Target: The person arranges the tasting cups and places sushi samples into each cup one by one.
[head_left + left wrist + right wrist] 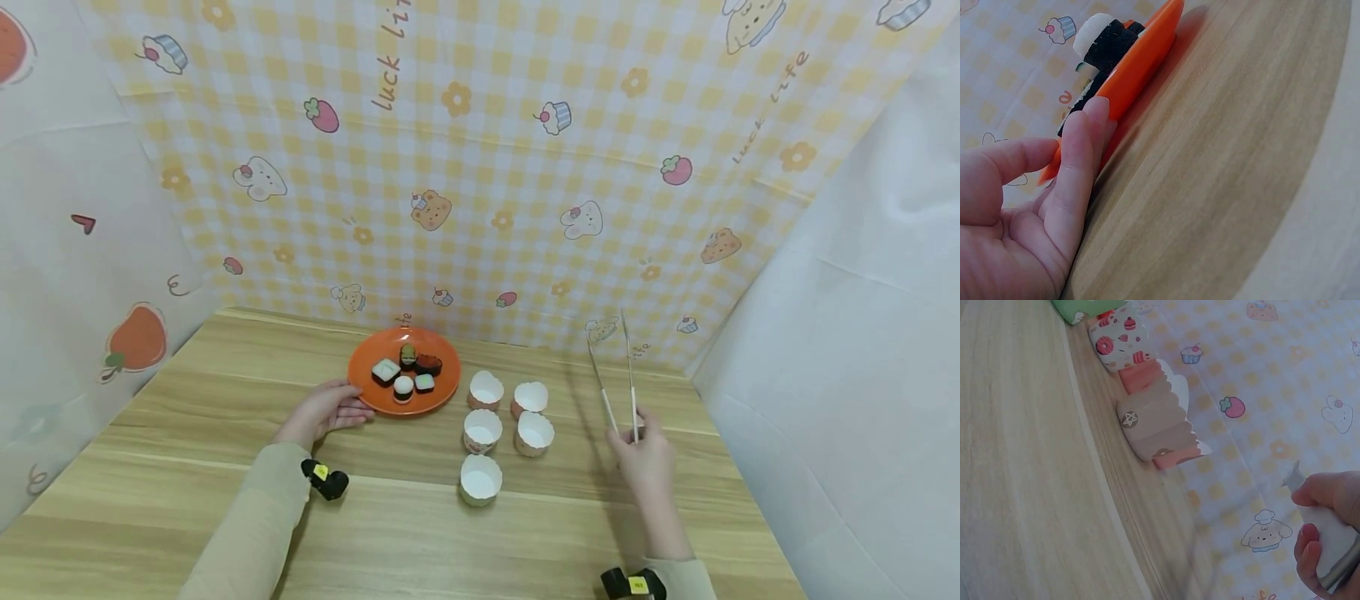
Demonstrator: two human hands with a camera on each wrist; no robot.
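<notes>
Left hand is pinching the plate, right hand gripping tongs; sushi, seemingly light, is likely favoring side grips.

Orange plate, white-lined cups, yellow-and-white checked cloth behind.
The sushi pieces are black-sided: three topped white, one orange-red, one green. The near left cup is green, the middle left cup white with red and pink sweets, the near right cup tan with a pale star on a brown disc, the far cups salmon-pink. White grips mark the silver tongs. Pink strawberries and orange flowers dot the checks; the left cloth is white with red fruit, the right cloth white. The table shows light-brown grain, the sleeves cream.
</notes>
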